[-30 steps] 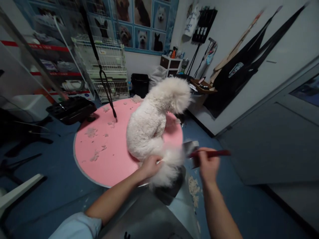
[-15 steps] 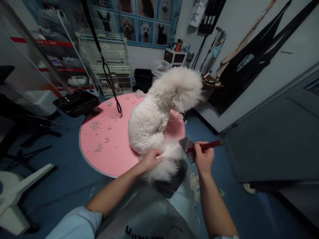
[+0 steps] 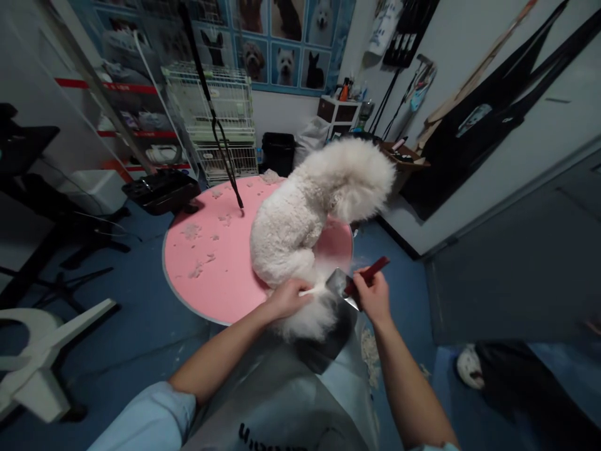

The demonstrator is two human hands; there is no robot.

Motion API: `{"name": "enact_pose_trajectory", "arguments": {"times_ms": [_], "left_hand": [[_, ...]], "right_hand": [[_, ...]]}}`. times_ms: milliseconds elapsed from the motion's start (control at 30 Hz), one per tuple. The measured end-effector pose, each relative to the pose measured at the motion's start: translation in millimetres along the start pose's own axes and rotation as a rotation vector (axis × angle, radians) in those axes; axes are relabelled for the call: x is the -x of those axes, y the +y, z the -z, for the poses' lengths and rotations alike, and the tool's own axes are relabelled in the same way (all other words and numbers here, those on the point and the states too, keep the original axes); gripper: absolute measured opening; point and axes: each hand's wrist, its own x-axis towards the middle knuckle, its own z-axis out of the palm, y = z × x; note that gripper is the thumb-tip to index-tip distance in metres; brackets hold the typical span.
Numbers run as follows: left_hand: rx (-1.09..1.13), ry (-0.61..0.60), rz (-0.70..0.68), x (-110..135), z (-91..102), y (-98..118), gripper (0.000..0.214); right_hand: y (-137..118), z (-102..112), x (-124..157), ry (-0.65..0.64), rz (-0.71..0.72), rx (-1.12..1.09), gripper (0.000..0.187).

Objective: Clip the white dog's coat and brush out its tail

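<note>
A fluffy white dog (image 3: 305,213) sits on a round pink grooming table (image 3: 211,275), facing away from me to the right. My left hand (image 3: 287,299) is closed around the base of the dog's tail (image 3: 310,316), which hangs over the table's near edge. My right hand (image 3: 372,293) grips a slicker brush with a red handle (image 3: 364,275). Its grey pad rests against the tail fur just right of my left hand.
Tufts of cut fur lie on the table and on the blue floor. A black grooming loop (image 3: 220,138) hangs over the table. Wire cages (image 3: 211,113), a black tray (image 3: 162,188), a white stool base (image 3: 42,351) and another person's shoe (image 3: 469,366) surround the table.
The brush has come in from the right and down onto the tail fur. My left hand has kept its hold on the tail. My view has shifted, and a shoe has appeared at lower right.
</note>
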Motion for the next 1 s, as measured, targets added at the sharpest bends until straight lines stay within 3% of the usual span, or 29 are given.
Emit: {"name": "enact_pose_trajectory", "arguments": {"times_ms": [133,167,267,333,433,467,500,633,667,767,800,900,933,1000], "left_hand": [[-0.086,0.015,-0.053,-1.1,-2.7,-4.2,0.026],[-0.087,0.018,-0.049,-1.0,-3.5,-5.2,0.027],[-0.107,0.012,-0.04,1.6,-4.1,-8.1,0.029],[-0.128,0.004,-0.038,3.9,-3.4,-9.8,0.026],[-0.154,0.015,-0.023,5.3,-3.0,-11.1,0.023],[-0.162,0.02,-0.024,5.2,-3.2,-11.2,0.024],[-0.17,0.018,-0.03,4.9,-3.6,-11.0,0.025],[-0.154,-0.021,-0.059,3.9,-3.7,-9.5,0.025],[-0.146,-0.028,-0.055,3.8,-3.5,-9.2,0.024],[-0.151,-0.025,-0.039,3.5,-3.2,-9.5,0.023],[-0.149,-0.023,-0.038,3.3,-3.3,-9.9,0.024],[-0.09,-0.048,-0.051,2.5,-3.3,-12.1,0.025],[-0.061,-0.058,-0.061,2.1,-3.0,-13.3,0.024],[-0.021,-0.075,-0.087,0.5,-2.0,-16.2,0.024]], "right_hand": [[0.7,-1.3,7.8,0.226,0.063,-0.053,0.024],[1.8,-4.2,11.0,0.203,0.069,-0.074,0.023],[8.8,-5.3,8.4,-0.026,0.013,-0.073,0.026],[13.9,5.1,-3.3,-0.036,-0.045,-0.032,0.03],[16.1,23.3,-15.3,0.311,-0.019,-0.072,0.033],[15.2,25.5,-14.7,0.399,0.004,-0.106,0.032],[14.2,24.9,-12.1,0.405,0.012,-0.132,0.032],[13.9,12.6,-2.9,0.01,-0.087,-0.083,0.034],[14.9,11.7,-3.3,0.027,-0.098,-0.05,0.034],[17.1,13.4,-4.9,0.331,-0.026,-0.04,0.032],[17.2,13.1,-4.3,0.332,0.003,-0.059,0.031],[19.3,9.6,-4.7,0.064,-0.029,-0.088,0.034],[22.2,10.7,-7.7,0.037,-0.062,-0.076,0.036],[32.9,22.0,-16.8,0.194,-0.108,-0.057,0.04]]}}
